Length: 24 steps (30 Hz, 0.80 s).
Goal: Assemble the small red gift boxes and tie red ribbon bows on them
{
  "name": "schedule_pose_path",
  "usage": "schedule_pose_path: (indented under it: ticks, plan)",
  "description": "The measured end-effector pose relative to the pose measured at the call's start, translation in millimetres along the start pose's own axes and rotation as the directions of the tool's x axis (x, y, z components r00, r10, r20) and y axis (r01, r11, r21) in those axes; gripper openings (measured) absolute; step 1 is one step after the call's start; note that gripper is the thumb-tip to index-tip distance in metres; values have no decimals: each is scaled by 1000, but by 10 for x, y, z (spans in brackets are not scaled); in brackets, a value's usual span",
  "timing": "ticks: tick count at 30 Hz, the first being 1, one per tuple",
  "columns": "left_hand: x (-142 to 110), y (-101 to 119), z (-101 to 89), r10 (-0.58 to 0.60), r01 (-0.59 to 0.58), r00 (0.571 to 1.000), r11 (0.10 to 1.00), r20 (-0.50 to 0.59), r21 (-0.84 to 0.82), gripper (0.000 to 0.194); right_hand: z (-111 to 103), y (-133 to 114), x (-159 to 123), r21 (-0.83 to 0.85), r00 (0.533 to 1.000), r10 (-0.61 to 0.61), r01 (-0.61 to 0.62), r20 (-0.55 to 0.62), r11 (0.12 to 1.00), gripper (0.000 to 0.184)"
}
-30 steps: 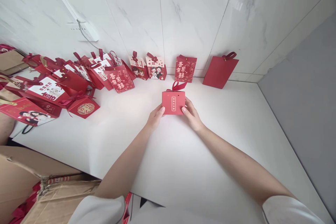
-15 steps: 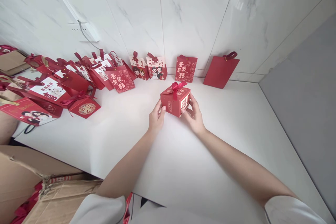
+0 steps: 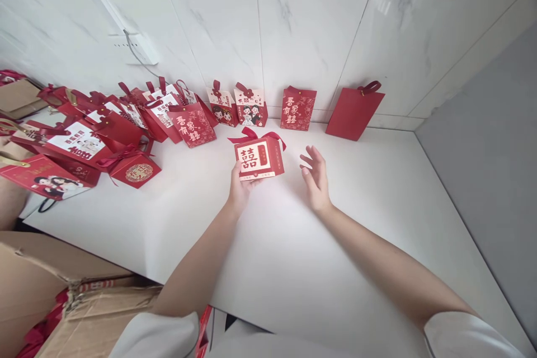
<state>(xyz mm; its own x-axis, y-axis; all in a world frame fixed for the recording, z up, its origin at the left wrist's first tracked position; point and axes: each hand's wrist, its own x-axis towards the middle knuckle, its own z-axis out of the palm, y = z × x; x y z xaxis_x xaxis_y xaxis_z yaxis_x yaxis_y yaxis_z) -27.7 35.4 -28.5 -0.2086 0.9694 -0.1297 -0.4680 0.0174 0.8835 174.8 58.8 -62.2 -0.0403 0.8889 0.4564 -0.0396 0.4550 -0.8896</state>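
Note:
A red gift box point(image 3: 274, 158) with a ribbon bow on top is held by my left hand point(image 3: 240, 187) at its lower left corner, thumb on the front and fingers underneath. Its cream panel with a red double-happiness sign faces me, and the box is slightly tilted. To the right, apart from the box, my right hand point(image 3: 316, 179) is open with its fingers spread and nothing in it. Behind the box, a red patterned gift bag point(image 3: 297, 109) stands against the wall.
Another red bag point(image 3: 356, 113) leans on the tiled wall at right; two small couple-print bags point(image 3: 251, 109) stand further left. Several red bags and a red box point(image 3: 136, 170) crowd the table's left. An open cardboard box point(image 3: 100, 313) sits at lower left. A grey panel point(image 3: 482, 140) borders the right.
The gift box has turned so its double-happiness panel faces me, and it has shifted left with my left hand. My right hand has let go and opened.

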Motion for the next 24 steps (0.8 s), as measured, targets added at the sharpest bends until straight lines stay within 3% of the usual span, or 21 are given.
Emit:
schedule_pose_path:
  ticks: [5, 10, 15, 17, 20, 22, 24]
  plan:
    - [-9, 67, 4, -159, 180, 981, 957, 107, -228, 62, -59, 168, 78, 48, 983, 136, -131, -127, 990, 50]
    - [-16, 106, 17, -219, 271, 947, 937, 236, -219, 71, -26, 194, 66, 67, 980, 170, -164, -105, 984, 53]
    - [-25, 91, 27, -203, 250, 944, 954, 259, -163, 71, -15, 185, 67, 71, 976, 192, -186, -104, 980, 51]
    - [-27, 66, 14, -127, 151, 954, 986, 272, -72, 66, -19, 170, 65, 88, 977, 202, -196, -72, 977, 45]
    - [-32, 32, -25, 101, -167, 948, 965, 303, 201, 79, -20, 132, 57, 112, 983, 184, -180, -27, 977, 38]
    - [-40, 25, -54, 245, -394, 896, 824, 371, 407, 96, -15, 103, 48, 121, 988, 154, -151, -13, 981, 38]
    - [-52, 26, -69, 334, -544, 833, 635, 441, 548, 99, -6, 78, 39, 142, 991, 128, -130, 26, 981, 40]
